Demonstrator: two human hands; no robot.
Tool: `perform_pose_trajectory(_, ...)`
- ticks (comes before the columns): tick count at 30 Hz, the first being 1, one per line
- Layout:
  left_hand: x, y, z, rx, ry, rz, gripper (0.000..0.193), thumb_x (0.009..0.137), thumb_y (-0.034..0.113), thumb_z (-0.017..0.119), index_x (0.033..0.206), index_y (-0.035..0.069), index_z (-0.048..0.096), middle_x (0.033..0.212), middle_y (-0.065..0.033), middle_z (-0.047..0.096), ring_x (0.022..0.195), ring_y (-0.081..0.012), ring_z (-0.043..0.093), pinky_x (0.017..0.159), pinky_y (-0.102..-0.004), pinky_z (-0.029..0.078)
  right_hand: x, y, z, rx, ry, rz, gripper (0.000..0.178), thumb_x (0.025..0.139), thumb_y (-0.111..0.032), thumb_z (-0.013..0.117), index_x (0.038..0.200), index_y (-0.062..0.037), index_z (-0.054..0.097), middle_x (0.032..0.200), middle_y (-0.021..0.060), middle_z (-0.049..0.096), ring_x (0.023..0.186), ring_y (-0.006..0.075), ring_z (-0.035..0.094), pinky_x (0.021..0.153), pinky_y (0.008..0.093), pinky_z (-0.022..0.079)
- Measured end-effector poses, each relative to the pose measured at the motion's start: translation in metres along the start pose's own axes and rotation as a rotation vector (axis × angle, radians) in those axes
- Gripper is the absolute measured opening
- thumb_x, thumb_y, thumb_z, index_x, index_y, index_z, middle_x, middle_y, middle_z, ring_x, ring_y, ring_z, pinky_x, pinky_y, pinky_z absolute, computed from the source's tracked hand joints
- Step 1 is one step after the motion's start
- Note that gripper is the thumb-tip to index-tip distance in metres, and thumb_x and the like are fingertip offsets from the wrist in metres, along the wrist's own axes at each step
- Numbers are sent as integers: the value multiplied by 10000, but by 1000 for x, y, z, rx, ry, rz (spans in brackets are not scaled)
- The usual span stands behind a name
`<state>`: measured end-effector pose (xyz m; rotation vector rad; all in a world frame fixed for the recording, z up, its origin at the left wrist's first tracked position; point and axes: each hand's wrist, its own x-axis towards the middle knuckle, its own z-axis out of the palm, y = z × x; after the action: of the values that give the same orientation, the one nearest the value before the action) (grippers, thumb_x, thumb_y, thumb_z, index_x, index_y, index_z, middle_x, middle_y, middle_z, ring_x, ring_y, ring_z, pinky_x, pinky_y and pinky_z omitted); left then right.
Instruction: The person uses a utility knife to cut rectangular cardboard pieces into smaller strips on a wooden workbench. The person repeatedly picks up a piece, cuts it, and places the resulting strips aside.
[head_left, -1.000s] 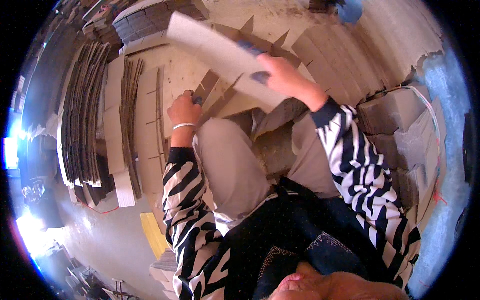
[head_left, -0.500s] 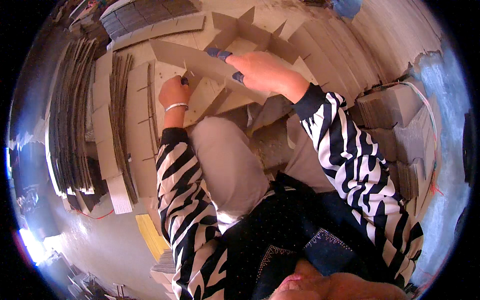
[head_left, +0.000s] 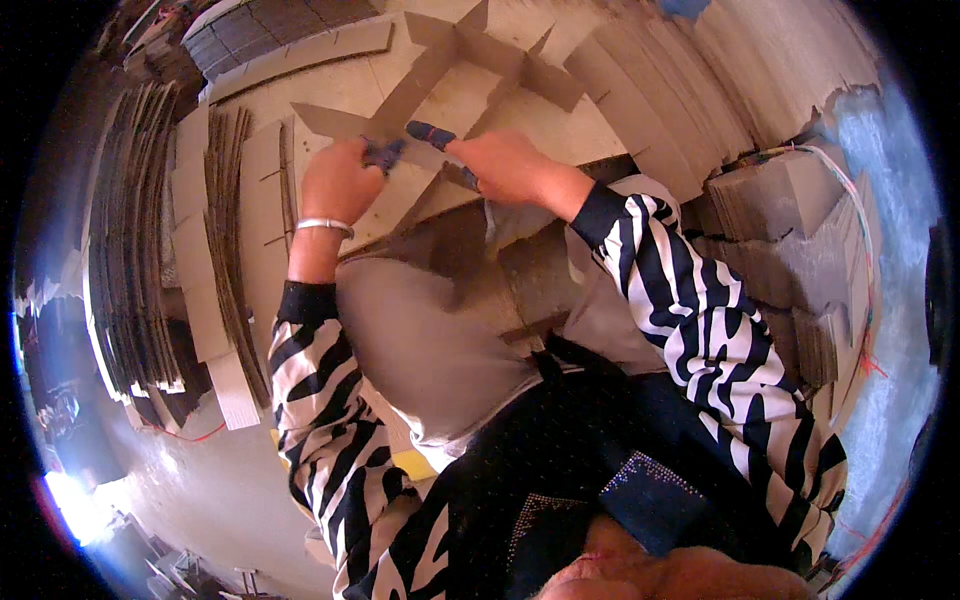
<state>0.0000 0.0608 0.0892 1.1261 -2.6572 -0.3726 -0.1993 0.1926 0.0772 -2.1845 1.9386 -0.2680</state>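
Observation:
Interlocked cardboard divider strips stand on edge on a pale wooden board, crossing one another. My right hand is closed on a long cardboard strip at the near side, its covered fingers along the strip's far face and its thumb on the near one. To its left, my left hand is bent with fingertips together at the same strip, near a crossing; its fingers hide exactly what it pinches. Dark blue covers wrap fingertips of both hands.
Flat cardboard strips stand in bundles at the left. Slotted cardboard pieces lie beside the board. More cardboard stacks rise at the right and far left. A cable hangs by the blue wall. My knees are below the board.
My right hand has come nearer and to the left, closing the gap to my left hand. The held strip has shifted with it. Fingertips of my left hand have swung rightward.

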Motion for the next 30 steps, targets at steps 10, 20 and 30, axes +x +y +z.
perform_pose_trajectory(10, -4, 41, 68, 104, -234, -56, 229, 773, 220, 620, 928, 65, 685, 925, -189, 665, 899, -363, 636, 782, -462, 516, -4, 6, 19, -44, 138, -164, 555, 720, -56, 593, 1255, -155, 482, 747, 142, 628, 731, 356, 627, 560, 485, 454)
perform_pose_trajectory(20, -16, 27, 27, -71, -25, -8, 147, 758, 153, 609, 880, 82, 653, 891, -141, 666, 838, -358, 634, 713, -471, 507, -12, 25, 43, 69, 17, 43, 434, 733, -60, 569, 1161, -114, 531, 757, 152, 636, 746, 377, 620, 593, 488, 453)
perform_pose_trajectory(30, 11, -43, 52, 487, -48, -133, 362, 763, 125, 601, 1118, 174, 551, 941, -70, 659, 871, -277, 656, 715, -473, 474, -14, 18, 36, 91, 62, 4, 383, 759, -56, 553, 1139, -106, 541, 769, 150, 633, 758, 370, 620, 609, 482, 465)
